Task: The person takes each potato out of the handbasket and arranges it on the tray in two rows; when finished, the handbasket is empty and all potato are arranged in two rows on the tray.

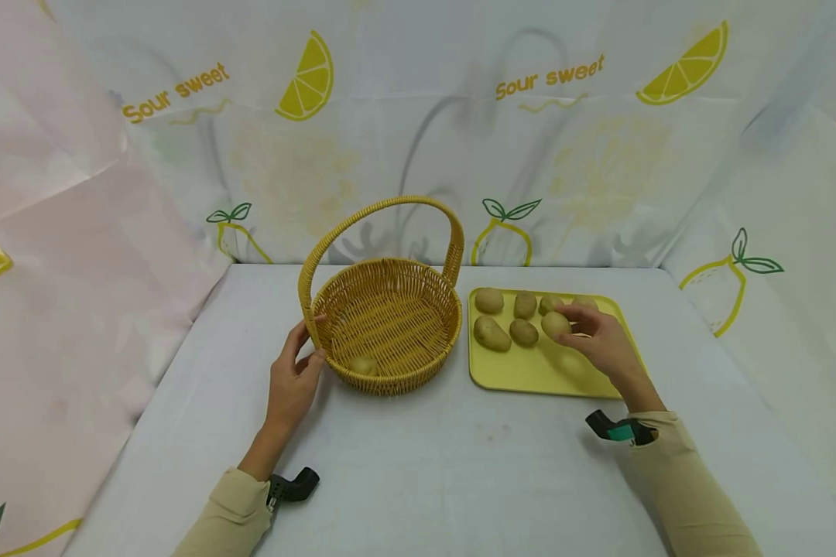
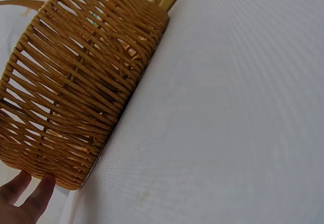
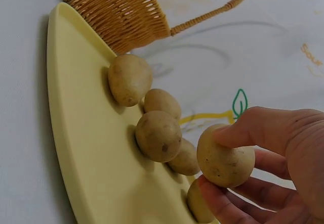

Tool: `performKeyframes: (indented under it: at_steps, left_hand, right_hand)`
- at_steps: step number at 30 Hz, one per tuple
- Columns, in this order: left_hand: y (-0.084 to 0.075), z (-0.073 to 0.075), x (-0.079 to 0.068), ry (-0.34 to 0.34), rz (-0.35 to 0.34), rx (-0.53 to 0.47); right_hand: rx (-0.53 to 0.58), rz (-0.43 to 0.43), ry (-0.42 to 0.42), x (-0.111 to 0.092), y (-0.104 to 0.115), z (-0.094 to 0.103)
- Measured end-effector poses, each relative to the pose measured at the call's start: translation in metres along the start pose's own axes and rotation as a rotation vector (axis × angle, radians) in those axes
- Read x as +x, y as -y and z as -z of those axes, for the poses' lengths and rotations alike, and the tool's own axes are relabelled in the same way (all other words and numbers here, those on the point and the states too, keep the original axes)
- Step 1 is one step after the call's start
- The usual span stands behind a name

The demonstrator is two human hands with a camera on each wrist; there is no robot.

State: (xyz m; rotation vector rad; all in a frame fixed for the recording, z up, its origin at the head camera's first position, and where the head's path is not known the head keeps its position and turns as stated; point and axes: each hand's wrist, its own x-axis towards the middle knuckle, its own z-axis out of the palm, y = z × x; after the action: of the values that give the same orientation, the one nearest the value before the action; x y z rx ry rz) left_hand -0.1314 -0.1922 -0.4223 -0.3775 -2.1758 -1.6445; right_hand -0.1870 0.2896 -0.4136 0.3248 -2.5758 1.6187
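My right hand (image 1: 602,344) pinches a potato (image 3: 225,155) between thumb and fingers, held over the yellow tray (image 1: 529,379). Several other potatoes lie on that tray, among them a longish potato (image 1: 491,333) at its left side. Left of the tray stands a round wicker basket (image 1: 390,383) with a tall arched handle (image 1: 383,205). My left hand (image 1: 294,383) holds the basket's left side by the foot of the handle, fingers at the rim and thumb lower on the outside. One potato (image 1: 364,365) rests inside the basket, near the front wall.
A white cloth (image 1: 432,480) covers the table under basket and tray. Behind and at both sides hangs a lemon-printed sheet (image 1: 404,116), close behind the table's back edge. The basket's arched handle rises well above its rim.
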Motion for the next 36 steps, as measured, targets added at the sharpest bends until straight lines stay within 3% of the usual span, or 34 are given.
performKeyframes:
  at_steps: [9, 16, 25, 36]
  left_hand:
    - [-0.001, 0.000, -0.001, -0.004, 0.012, -0.004]
    - [0.039, 0.000, 0.000, -0.016, -0.009, -0.012]
    - [0.001, 0.000, 0.000, -0.004, -0.003, -0.014]
    - [0.000, 0.000, 0.000, -0.004, -0.008, -0.007]
  right_hand:
    - [-0.001, -0.040, -0.028, 0.000, -0.011, -0.001]
    - [-0.059, -0.105, -0.027, 0.000, -0.017, -0.001]
    - [-0.163, -0.111, -0.062, 0.003, -0.026, -0.005]
    - [-0.213, -0.104, -0.076, 0.003, -0.033, -0.009]
